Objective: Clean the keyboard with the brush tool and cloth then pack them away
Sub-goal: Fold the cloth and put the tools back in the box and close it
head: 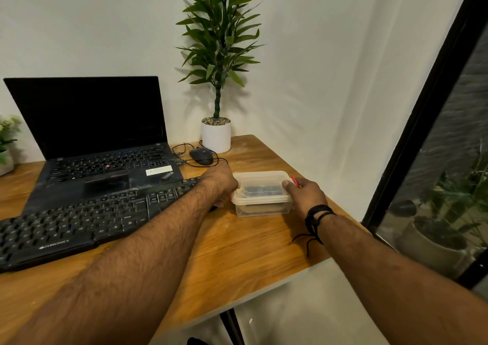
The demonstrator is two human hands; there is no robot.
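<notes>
Head view shows the left hand [220,183] and right hand [303,194] gripping opposite ends of a lidded clear plastic box [261,194] at frame centre, something dark inside. It sits on a wooden desk [237,252]; the black keyboard [79,223] lies left, laptop [100,144], mouse [201,155] and potted plant [216,133] behind, white walls beyond.

1. White walls [303,67] meet in a corner behind a wooden desk [250,244].
2. A tall leafy plant [220,28] stands in a white pot [216,136] at the desk's back corner.
3. A smaller potted plant [6,144] sits at the left edge.
4. On the right, a black-framed window [420,123] shows dim greenery outside.
5. The floor [303,315] below is pale.
</notes>
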